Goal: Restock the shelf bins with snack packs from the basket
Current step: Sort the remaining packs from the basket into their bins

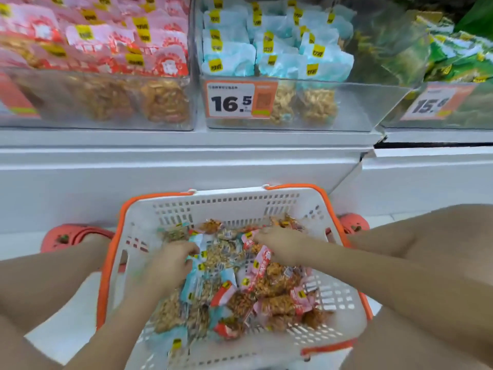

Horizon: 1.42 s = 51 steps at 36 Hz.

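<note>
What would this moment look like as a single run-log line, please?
phase: picking | left hand: gripping blue pack | right hand: on packs | basket: stocked | blue bin: part full

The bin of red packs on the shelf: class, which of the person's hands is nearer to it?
Left. The left hand is in the basket below the bin of red packs, to its right; the right hand reaches further right, below the blue-pack bin.
</note>
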{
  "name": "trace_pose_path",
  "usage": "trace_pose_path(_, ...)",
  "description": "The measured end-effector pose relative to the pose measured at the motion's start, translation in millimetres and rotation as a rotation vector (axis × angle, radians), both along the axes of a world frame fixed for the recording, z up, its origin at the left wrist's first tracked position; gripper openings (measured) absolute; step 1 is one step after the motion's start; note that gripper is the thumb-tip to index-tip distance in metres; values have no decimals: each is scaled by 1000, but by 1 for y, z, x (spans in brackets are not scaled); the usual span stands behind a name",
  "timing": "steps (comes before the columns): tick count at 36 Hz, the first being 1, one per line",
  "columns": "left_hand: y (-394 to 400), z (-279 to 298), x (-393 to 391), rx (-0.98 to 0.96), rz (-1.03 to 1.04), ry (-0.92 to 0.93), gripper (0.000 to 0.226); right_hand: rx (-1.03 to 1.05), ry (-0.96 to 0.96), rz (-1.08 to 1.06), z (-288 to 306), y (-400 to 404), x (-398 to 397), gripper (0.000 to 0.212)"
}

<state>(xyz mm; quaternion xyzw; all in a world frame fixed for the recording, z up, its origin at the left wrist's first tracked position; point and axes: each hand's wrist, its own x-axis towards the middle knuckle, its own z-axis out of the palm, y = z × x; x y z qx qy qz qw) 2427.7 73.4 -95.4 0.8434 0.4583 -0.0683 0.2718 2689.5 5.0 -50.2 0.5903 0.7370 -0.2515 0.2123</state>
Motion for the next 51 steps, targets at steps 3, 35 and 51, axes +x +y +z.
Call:
trace_pose_path(3, -17, -23, -4, -147, -16, 73, 30, -102, -2, -60, -35, -1, 2, 72)
trace_pose_path(35, -88, -59, 98, -725, 1355, -66, 98, -229, 181, -163, -87, 6, 4, 15)
trace_pose_path(51, 19, 35, 65, -847, 775, -725, 11, -2, 635, -429, 44, 59, 14, 12)
